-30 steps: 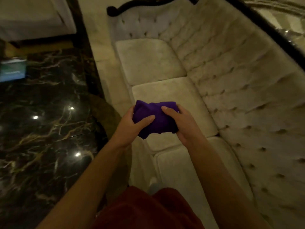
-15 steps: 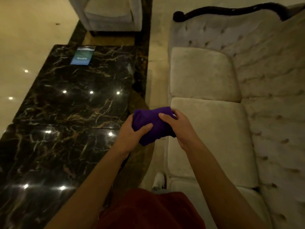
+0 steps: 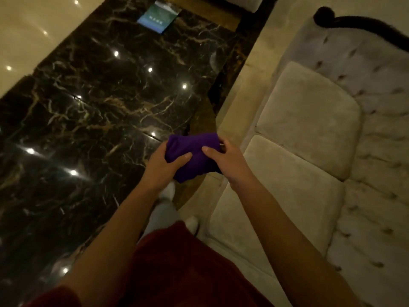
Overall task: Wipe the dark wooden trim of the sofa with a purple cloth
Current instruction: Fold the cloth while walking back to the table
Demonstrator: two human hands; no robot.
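Head view looks down on two bare forearms meeting over a bunched purple cloth [image 3: 194, 157], held in the air between a black marble table [image 3: 93, 111] on the left and a pale tufted sofa [image 3: 314, 151] on the right. Left hand [image 3: 162, 167] grips the cloth's left end, thumb pressed across the top of the fabric and fingers curled beneath it. Right hand [image 3: 228, 160] grips the right end the same way, thumb on top, fingers wrapped behind. Dark wooden trim [image 3: 358, 27] curves along the top of the sofa's far arm, well apart from the cloth and both hands. A blue-green card or booklet [image 3: 159, 17], too blurred to tell which, lies near the table's far end. Below the hands a white-socked foot [image 3: 169, 190] stands on the floor between table and sofa, and a dark red garment [image 3: 188, 269] fills the lower edge of the picture
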